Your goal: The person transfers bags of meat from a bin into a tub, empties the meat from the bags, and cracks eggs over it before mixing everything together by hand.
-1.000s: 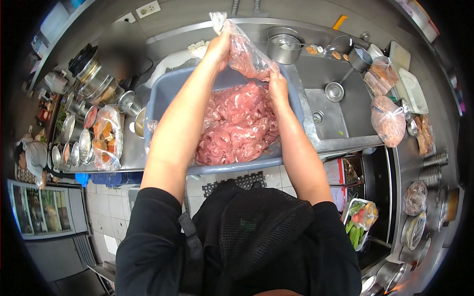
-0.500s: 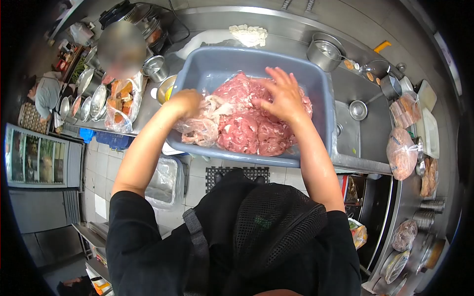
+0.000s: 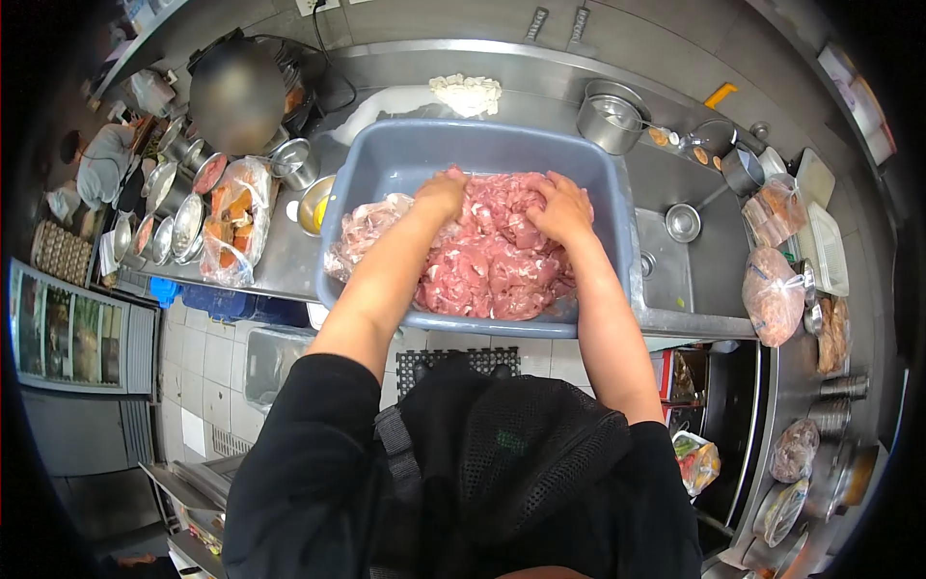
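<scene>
A large grey-blue plastic tub (image 3: 386, 145) stands on the steel counter, and a mound of pink raw meat (image 3: 487, 275) lies in it. My left hand (image 3: 444, 196) is closed on the meat at the mound's upper left, its fingertips partly sunk in. On the upper right of the mound, my right hand (image 3: 562, 209) grips the meat with curled fingers. A crumpled clear plastic bag (image 3: 362, 236) rests inside the tub along its left wall, beside my left forearm.
A steel sink (image 3: 666, 270) holding a ladle (image 3: 683, 223) adjoins the tub on the right. A metal pot (image 3: 610, 121) and a pale pile (image 3: 465, 96) stand behind it. Bagged food (image 3: 233, 222) and several bowls lie left, near another person (image 3: 106, 164).
My left hand has left the plastic bag and moved right onto the meat. The bag now lies against the tub's left side. My right hand has come down onto the meat.
</scene>
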A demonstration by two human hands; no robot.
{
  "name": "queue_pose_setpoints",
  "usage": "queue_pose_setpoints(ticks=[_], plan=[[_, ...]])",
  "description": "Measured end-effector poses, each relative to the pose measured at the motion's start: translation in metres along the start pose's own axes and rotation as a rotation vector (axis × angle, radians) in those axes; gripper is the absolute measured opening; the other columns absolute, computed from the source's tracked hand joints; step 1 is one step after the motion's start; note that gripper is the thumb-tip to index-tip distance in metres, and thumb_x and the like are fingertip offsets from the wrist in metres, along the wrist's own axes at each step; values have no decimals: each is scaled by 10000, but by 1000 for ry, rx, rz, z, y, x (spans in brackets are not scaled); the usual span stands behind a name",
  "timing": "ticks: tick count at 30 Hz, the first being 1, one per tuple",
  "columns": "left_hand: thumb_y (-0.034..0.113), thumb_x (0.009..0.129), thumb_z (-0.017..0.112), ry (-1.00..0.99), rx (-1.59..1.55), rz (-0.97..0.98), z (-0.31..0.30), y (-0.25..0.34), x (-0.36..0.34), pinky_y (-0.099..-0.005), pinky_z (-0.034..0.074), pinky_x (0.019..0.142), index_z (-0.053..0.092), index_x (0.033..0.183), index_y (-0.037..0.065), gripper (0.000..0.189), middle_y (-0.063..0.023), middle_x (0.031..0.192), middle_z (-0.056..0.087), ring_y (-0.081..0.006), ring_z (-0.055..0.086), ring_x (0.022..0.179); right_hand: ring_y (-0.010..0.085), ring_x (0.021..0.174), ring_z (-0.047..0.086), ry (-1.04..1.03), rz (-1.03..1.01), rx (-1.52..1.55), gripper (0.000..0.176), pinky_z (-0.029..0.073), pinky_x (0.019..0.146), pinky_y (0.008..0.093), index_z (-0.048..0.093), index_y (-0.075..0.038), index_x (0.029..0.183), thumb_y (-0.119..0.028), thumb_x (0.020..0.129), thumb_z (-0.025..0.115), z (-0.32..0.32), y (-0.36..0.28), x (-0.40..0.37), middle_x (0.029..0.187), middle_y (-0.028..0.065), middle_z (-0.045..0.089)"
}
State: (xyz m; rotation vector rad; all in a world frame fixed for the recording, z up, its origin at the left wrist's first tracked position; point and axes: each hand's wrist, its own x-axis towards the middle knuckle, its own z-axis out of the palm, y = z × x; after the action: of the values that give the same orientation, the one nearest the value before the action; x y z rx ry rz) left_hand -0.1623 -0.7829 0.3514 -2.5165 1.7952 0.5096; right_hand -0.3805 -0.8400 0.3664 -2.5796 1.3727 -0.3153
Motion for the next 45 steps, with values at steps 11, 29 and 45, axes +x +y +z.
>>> queue_pose_setpoints(ticks=[11,29,45], plan=[[105,741,574,305,-412,72,-56,-39,0,-374,452,870,582,1141,84,401,-184,1081,616,-326,578,1039,247,1034,571,411,-162,793,289,472,862,334,619,-68,1044,-118,766,557,-3,-12,12,1138,110,579],[346,813,558,143,-205,354,-28,55,-33,-414,471,785,669,932,72,318,-168,885,647,-333,609,860,300,1010,543,182,294,305,208,441,871,409,664,-187,935,-314,787,592,-11,9,13,1002,117,599],[181,805,499,168,-1520,215,-15,26,-32,-330,459,640,650,854,-6,245,-87,739,614,-204,576,686,291,1097,533,92,-427,844,431,419,933,349,576,-61,1148,-109,722,537,6,-26,10,1137,157,583]])
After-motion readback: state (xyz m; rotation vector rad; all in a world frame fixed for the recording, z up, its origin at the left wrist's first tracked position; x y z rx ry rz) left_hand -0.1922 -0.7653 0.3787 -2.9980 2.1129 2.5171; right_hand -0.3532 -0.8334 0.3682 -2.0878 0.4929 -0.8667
